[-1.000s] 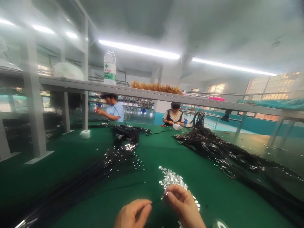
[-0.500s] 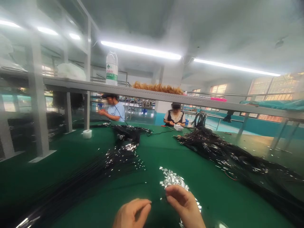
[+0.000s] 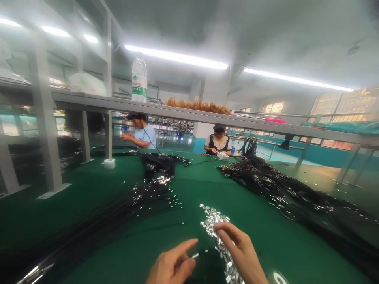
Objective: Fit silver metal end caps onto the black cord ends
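Toward near edge of table (image 3: 189, 189): left hand (image 3: 171, 262), one silver piece (image 3: 195, 255) at thumb; right hand (image 3: 244, 252) at one pile (image 3: 213, 217); both grips unclear.

Clear bottle (image 3: 139, 81) on the shelf (image 3: 189, 113) | label (image 3: 139, 84): white above, green band below | sign: green triangular emblem | upper line: red Chinese characters, apparently ending 山泉, the start curving out of sight | green band: pale Chinese characters, apparently ending 净水, too small to read surely

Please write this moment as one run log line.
left hand: silver piece at thumb tip | right hand: at silver pile, grip unclear | surface: green tabletop
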Demonstrator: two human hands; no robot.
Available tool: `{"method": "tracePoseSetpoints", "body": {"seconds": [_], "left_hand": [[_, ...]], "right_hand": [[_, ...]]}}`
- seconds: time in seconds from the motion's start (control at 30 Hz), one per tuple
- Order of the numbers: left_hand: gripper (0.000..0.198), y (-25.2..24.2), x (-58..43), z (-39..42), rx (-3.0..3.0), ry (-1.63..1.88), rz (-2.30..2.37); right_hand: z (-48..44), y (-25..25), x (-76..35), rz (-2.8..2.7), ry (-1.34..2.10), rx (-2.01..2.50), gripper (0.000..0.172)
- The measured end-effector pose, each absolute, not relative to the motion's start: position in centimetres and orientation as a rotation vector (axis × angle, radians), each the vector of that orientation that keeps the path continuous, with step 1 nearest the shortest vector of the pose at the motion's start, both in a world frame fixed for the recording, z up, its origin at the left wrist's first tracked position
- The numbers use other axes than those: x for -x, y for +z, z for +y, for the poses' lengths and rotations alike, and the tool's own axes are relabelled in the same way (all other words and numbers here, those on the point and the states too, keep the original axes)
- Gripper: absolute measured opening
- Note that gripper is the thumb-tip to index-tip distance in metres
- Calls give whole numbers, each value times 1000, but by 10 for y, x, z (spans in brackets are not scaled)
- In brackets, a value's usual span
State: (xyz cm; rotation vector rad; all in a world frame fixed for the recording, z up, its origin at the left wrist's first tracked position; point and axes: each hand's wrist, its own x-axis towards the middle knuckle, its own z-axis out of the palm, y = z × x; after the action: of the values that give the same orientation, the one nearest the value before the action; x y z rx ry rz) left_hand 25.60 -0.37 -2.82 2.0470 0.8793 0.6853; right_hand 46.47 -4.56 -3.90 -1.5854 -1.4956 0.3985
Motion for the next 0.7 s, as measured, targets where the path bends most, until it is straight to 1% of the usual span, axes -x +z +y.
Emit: {"method": "tracePoseSetpoints", "body": {"seconds": [0.1, 0.27, 0.4, 0.5, 0.6, 0.7], "left_hand": [[28, -24, -259, -3, -2068, 680, 910], [37, -28, -262, -3, -2093, 697, 1022], [35, -31, -258, -1, -2046, 739, 997], [36, -28, -256, 0, -1963, 739, 984], [39, -27, -256, -1, -1905, 720, 975], [35, -29, -258, -2, -1882, 725, 964]], "right_hand": [[-39, -52, -476, -1640, 86, 1976, 16], [-30, -66, -470, -1695, -82, 2211, 26], [-26, -62, -462, -1773, -204, 2331, 34], [-29, -54, -457, -1808, -269, 2364, 36], [-38, -47, -459, -1789, -307, 2359, 33], [-44, -46, -466, -1715, -296, 2372, 24]]}}
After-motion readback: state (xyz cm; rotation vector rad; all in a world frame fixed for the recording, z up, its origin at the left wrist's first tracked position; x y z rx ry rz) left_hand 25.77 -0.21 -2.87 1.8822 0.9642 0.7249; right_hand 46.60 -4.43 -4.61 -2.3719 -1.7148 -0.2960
